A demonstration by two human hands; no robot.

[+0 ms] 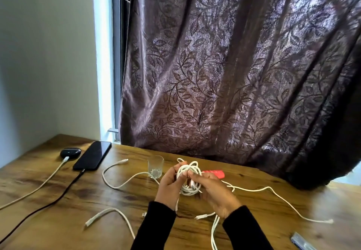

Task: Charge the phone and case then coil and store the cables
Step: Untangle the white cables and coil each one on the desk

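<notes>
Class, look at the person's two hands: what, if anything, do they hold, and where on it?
Both hold the coiled white cable: the left hand grips its left side, the right hand pinches the loops near the top.

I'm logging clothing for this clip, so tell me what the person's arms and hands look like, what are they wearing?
Both arms are covered by long black sleeves that end at the wrists. The left hand and right hand are bare: no gloves. No rings, watch or bracelets show in this view. The sleeves look plain, with no visible markings or logos.
</notes>
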